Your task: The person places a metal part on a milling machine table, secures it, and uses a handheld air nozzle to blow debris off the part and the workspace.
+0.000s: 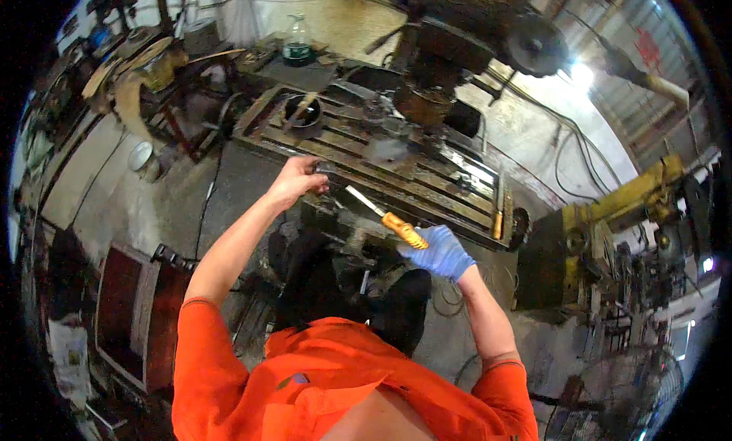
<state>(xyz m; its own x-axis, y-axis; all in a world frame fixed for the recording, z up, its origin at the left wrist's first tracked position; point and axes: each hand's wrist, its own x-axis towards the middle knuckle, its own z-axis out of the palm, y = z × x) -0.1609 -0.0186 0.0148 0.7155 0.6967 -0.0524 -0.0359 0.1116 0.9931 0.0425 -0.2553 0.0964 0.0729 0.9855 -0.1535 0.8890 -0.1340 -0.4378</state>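
Note:
My bare left hand (293, 183) is closed around a small dark metal part (325, 169) near the front edge of the machine table. Fingers hide some of that part, so its exact shape is unclear. In a blue glove, my right hand (441, 253) grips a tool by its yellow handle (402, 229). Its short, flat, shiny blade (364, 200) points up and left toward the left hand, with a gap between blade tip and part.
Behind my hands lies a slotted machine table (358, 147) under a dark machine head (427, 98). On it stand a round black pot (303, 115) and, at the right, another yellow-handled tool (498, 224). A bucket (142, 160) is on the floor left; a fan (625, 391) stands lower right.

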